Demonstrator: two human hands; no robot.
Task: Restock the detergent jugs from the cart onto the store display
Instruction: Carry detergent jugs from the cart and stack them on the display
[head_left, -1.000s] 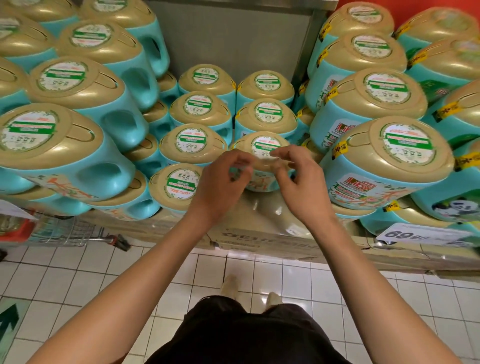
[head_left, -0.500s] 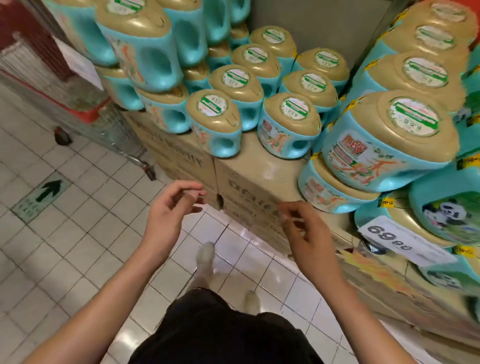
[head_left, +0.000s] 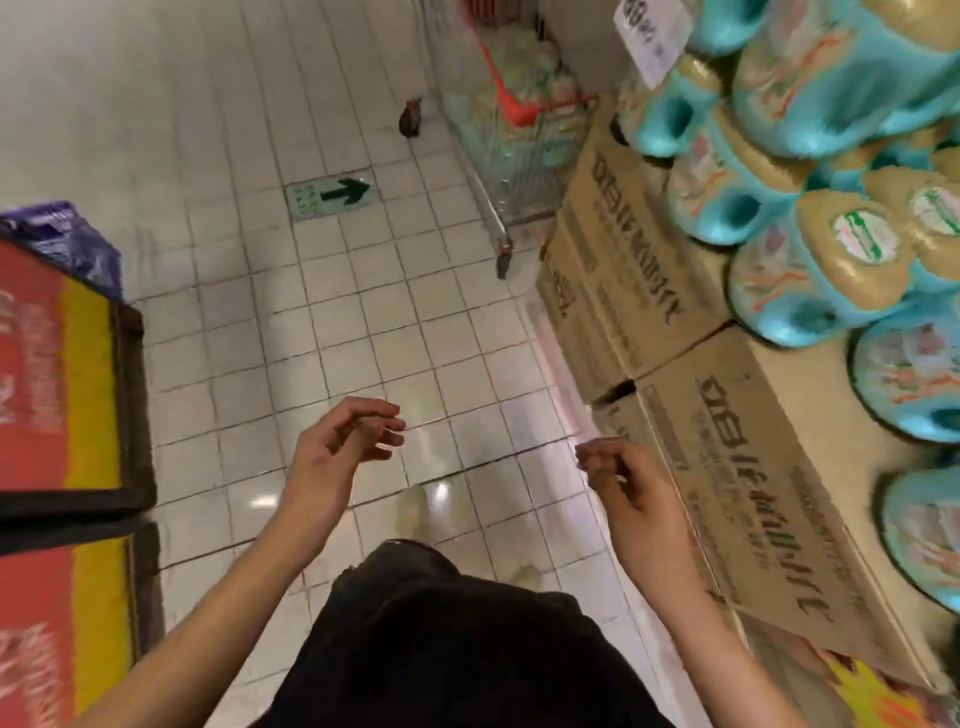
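Turquoise detergent jugs with gold caps lie stacked on cardboard boxes along the right side. A wire shopping cart with a red rim stands at the top centre, beside the boxes, with pale goods inside it. My left hand and my right hand hover over the tiled floor, a little apart, fingers loosely curled and holding nothing. Neither hand touches a jug. The picture is blurred by motion.
White tiled floor with a green arrow sticker runs up the middle. A red and yellow display stands on the left. A price card hangs at the top right. My dark shorts and pale shoes show below.
My view has swung left, away from the stacked jugs toward the aisle and cart. Both hands came off the jug, dropped and moved apart, empty.
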